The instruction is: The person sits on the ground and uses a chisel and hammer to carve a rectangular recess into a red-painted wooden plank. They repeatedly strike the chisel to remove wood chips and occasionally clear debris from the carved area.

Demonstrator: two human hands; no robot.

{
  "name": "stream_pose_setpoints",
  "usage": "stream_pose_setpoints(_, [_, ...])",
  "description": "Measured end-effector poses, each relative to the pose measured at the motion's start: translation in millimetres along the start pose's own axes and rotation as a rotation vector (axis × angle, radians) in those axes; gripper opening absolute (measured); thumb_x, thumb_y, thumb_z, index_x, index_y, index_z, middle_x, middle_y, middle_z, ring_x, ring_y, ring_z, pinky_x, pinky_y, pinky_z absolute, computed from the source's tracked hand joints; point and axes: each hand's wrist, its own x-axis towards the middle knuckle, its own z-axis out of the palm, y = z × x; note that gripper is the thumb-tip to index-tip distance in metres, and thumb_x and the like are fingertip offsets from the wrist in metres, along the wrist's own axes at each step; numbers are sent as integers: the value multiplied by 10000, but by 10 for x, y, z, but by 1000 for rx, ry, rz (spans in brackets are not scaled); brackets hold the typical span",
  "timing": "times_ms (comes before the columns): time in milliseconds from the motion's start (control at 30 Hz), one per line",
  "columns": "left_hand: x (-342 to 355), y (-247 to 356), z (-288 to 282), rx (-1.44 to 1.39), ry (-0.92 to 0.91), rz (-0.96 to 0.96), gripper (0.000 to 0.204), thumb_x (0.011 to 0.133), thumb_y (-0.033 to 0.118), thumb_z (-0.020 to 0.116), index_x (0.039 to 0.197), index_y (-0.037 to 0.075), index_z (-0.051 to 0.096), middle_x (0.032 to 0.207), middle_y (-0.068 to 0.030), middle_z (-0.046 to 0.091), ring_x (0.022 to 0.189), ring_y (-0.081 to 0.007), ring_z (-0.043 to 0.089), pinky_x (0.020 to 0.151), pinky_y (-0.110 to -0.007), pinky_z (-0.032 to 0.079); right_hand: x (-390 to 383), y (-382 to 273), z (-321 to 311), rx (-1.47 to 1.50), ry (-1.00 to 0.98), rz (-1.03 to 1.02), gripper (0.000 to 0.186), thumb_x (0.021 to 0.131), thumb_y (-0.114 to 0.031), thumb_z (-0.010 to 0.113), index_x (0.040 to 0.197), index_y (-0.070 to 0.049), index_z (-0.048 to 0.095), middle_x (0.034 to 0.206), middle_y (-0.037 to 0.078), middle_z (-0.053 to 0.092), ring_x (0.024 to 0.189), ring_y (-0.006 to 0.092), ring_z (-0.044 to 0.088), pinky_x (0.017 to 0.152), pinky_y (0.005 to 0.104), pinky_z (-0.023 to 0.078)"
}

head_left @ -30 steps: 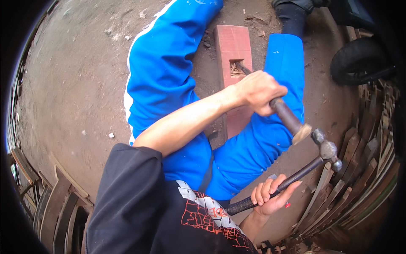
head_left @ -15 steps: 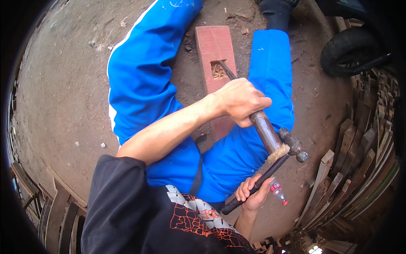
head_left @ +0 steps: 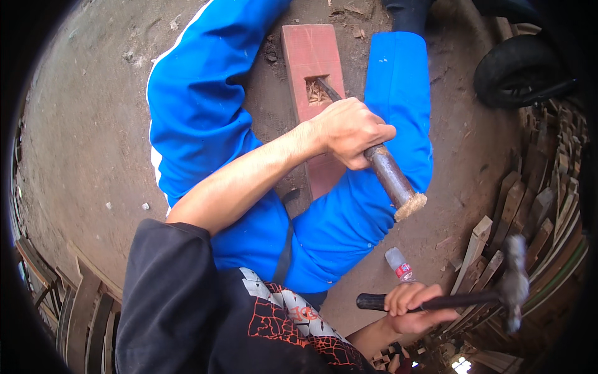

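Observation:
My left hand [head_left: 352, 132] is wrapped round a chisel [head_left: 391, 174] with a thick dark handle, frayed and pale at its struck end. The chisel's blade slants into a square mortise, filled with wood chips, in a reddish wooden beam [head_left: 308, 53]. That beam lies between my legs, partly hidden under my left hand and my thigh. Lower right, my right hand [head_left: 414, 306] grips the dark handle of a hammer [head_left: 514, 283]. The hammer's head is out to the right, blurred, and well apart from the chisel.
A plastic bottle [head_left: 398, 264] with a red label lies on the dirt ground just beyond my right hand. Stacked wood offcuts [head_left: 479, 240] line the right side, below a black wheel [head_left: 520, 71]. More wooden pieces [head_left: 84, 299] lean at the lower left.
My right hand has swung the hammer away from the chisel's end, out to the lower right. My left hand still holds the chisel in the mortise; the view has shifted slightly.

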Motion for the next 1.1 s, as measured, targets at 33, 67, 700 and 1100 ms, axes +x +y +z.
stream_pose_setpoints(33, [-14, -9, -17, 3, -3, 0, 289, 582, 184, 678, 695, 88, 429, 579, -81, 460, 515, -331, 532, 452, -440, 402, 43, -71, 52, -14, 33, -120, 740, 930, -726, 287, 741, -23, 424, 469, 86, 428, 332, 164, 417, 290, 297, 401])
stream_pose_setpoints(67, [-22, -11, -20, -2, 14, 2, 285, 588, 183, 676, 696, 87, 430, 580, -80, 462, 516, -330, 532, 453, -438, 403, 105, -146, 74, -25, -37, -199, 746, 935, -724, 287, 713, -24, 422, 473, 90, 434, 329, 168, 416, 292, 288, 409])
stream_pose_setpoints(700, [89, -164, 4, -11, 129, 40, 250, 606, 198, 661, 739, 70, 493, 585, -122, 496, 547, -356, 554, 496, -444, 430, -27, 325, 271, -33, 102, 298, 727, 924, -742, 281, 752, -52, 432, 493, 62, 414, 351, 165, 392, 341, 267, 357])
stream_pose_setpoints(1100, [206, -258, -60, -31, 250, 18, 234, 658, 189, 687, 793, 35, 573, 653, -169, 572, 617, -377, 609, 538, -442, 471, 193, -46, 455, 14, 182, 463, 681, 961, -695, 239, 711, -80, 391, 465, 42, 364, 342, 147, 352, 307, 259, 315])
